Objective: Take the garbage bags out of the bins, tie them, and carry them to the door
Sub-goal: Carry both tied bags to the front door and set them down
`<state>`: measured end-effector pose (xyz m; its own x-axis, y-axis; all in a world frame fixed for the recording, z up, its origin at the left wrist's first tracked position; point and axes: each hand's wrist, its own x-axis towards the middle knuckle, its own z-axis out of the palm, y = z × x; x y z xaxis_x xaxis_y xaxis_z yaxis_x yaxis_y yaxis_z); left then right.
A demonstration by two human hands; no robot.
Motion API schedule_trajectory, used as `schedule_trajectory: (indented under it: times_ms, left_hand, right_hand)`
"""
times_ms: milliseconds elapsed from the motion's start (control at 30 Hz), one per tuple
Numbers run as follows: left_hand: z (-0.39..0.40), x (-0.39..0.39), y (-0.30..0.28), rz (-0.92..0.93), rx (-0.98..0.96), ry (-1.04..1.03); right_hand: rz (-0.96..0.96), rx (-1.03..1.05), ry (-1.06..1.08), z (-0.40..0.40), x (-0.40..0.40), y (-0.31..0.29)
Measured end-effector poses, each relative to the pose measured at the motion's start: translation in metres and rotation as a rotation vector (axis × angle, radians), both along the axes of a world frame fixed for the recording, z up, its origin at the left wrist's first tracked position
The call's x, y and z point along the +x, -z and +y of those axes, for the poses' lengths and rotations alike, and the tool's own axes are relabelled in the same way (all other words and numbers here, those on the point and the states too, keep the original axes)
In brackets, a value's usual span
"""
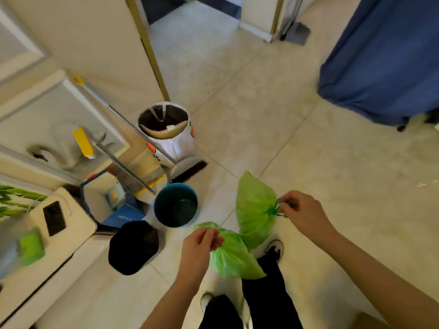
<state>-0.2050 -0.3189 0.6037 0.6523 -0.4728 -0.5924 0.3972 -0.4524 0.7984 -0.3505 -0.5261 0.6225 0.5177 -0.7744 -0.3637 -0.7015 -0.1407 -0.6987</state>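
I hold two light green garbage bags above the floor. My right hand (301,211) grips the knotted top of the upper green bag (254,205), which has a dark green drawstring. My left hand (202,243) pinches the top of the lower green bag (231,255), hanging in front of my legs. A round dark teal bin (175,205) stands on the floor just left of the bags, with no bag in it. A black bin (133,248) sits at the lower left of the teal bin. Farther back stands a white bin (168,131) with a dark inside.
A broom and a mop handle (123,122) lean over the white bin. A blue box (114,207) and a white cabinet (59,224) are at the left. A blue curtain (380,62) hangs at the right. An open doorway (190,17) lies ahead across tiled floor.
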Motion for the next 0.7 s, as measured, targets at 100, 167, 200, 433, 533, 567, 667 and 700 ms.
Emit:
schedule_trajectory:
  times_ms: [100, 167, 200, 433, 533, 567, 667, 700]
  left_hand:
    - [-0.040, -0.010, -0.011, -0.004, -0.039, 0.038]
    - [-0.070, -0.018, -0.019, -0.016, -0.047, 0.067]
    - [-0.088, -0.024, -0.024, -0.020, -0.052, 0.074]
    - [-0.211, -0.067, -0.050, -0.063, -0.053, 0.095]
    - [-0.263, -0.084, -0.052, -0.021, -0.081, 0.113]
    - [-0.280, -0.088, -0.053, -0.001, -0.092, 0.114]
    - [-0.336, -0.096, -0.056, 0.046, -0.129, 0.156]
    - [-0.353, -0.100, -0.056, 0.058, -0.138, 0.186]
  right_hand:
    - [-0.071, -0.012, 0.101, -0.023, -0.027, -0.012]
    - [-0.108, -0.005, 0.171, -0.041, -0.044, -0.019]
    - [-0.120, 0.003, 0.207, -0.051, -0.055, -0.023]
    - [-0.176, 0.083, 0.400, -0.120, -0.130, -0.040]
    - [-0.192, 0.119, 0.473, -0.154, -0.160, -0.046]
    - [-0.192, 0.134, 0.503, -0.165, -0.169, -0.048]
    - [-0.202, 0.158, 0.628, -0.197, -0.200, -0.051]
    - [-0.205, 0.156, 0.675, -0.207, -0.210, -0.050]
